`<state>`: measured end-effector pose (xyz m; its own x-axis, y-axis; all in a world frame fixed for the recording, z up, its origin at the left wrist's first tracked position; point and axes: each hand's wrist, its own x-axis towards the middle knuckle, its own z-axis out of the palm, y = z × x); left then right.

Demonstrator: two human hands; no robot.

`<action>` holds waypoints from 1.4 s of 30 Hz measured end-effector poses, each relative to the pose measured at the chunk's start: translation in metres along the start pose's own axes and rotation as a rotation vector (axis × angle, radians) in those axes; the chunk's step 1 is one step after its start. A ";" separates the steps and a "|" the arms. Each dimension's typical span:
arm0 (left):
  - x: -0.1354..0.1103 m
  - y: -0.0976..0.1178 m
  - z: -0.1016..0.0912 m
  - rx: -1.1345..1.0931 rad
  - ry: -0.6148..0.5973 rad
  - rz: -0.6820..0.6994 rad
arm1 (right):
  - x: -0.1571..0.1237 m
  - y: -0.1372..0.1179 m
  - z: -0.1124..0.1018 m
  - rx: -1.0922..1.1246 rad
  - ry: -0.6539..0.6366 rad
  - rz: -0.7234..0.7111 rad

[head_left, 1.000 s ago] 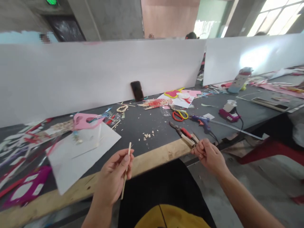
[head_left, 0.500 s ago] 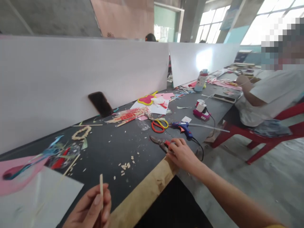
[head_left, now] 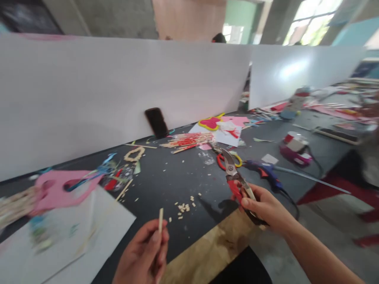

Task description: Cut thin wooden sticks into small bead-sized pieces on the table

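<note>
A long dark surface (head_left: 177, 177) runs from 8 o'clock to 2 o'clock, with a bare wooden strip (head_left: 213, 248) along its near edge and white boards (head_left: 118, 86) standing along its far edge as a wall. A narrow gap between two boards shows at 1 o'clock, with concrete pillars and bright windows behind. A dark phone (head_left: 156, 122) leans against the boards at 12 o'clock. The left hand (head_left: 145, 252), low at 6 o'clock, pinches a thin wooden stick (head_left: 160, 219) upright between thumb and fingers, above the near edge. The right hand (head_left: 263, 207), at 4 o'clock, is closed around the red handles of a pair of cutters (head_left: 233, 173), whose blades point up and away at 11 o'clock from that hand, lifted off the surface. Between the two hands lies a scatter of small wood chips (head_left: 185, 207) on open dark surface, the freest patch here. At 12 o'clock from the cutters lie scissors (head_left: 227, 159) with red and yellow loops, and a blue glue gun (head_left: 266, 171) sits just right of the blades, its cord trailing over the edge. A white sheet (head_left: 59, 236) and a pink cutout (head_left: 56, 189) crowd the 8 o'clock side. A bundle of sticks (head_left: 189, 140) lies near the phone. Beyond the surface's corner at 4 o'clock the grey floor (head_left: 325, 236) is open.
</note>
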<state>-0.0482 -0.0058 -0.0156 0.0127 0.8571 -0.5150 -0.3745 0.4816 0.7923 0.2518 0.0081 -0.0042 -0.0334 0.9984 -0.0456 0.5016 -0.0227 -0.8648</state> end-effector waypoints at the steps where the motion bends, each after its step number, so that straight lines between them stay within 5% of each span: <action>1: -0.001 0.001 0.004 -0.009 -0.019 0.025 | 0.004 -0.003 0.006 0.131 -0.084 0.067; 4: -0.001 0.005 0.012 -0.027 -0.067 0.075 | 0.016 -0.007 0.025 0.370 -0.217 0.177; 8: -0.001 0.011 0.008 -0.025 -0.060 0.128 | 0.028 -0.006 0.041 0.490 -0.224 0.191; 15: 0.003 0.028 -0.002 0.048 -0.065 0.209 | 0.029 -0.006 0.028 0.697 -0.335 0.165; 18: 0.012 0.038 0.002 0.176 -0.124 0.215 | 0.031 -0.008 0.021 0.527 -0.326 0.052; 24: 0.027 0.047 0.012 0.384 -0.104 0.414 | 0.038 -0.016 0.034 -0.261 -0.158 -0.493; 31: 0.025 0.036 0.017 0.407 -0.092 0.416 | 0.035 -0.006 0.060 -0.497 -0.077 -0.648; 34: 0.021 0.034 0.018 0.326 -0.114 0.375 | 0.034 -0.011 0.064 -0.419 -0.094 -0.613; 42: 0.012 0.014 0.044 0.135 -0.230 0.237 | 0.042 -0.058 0.059 0.004 -0.020 -0.221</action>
<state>-0.0130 0.0189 0.0039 0.1541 0.9592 -0.2369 -0.2660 0.2712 0.9250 0.1702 0.0487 0.0143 -0.1597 0.9778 0.1354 0.4769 0.1965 -0.8567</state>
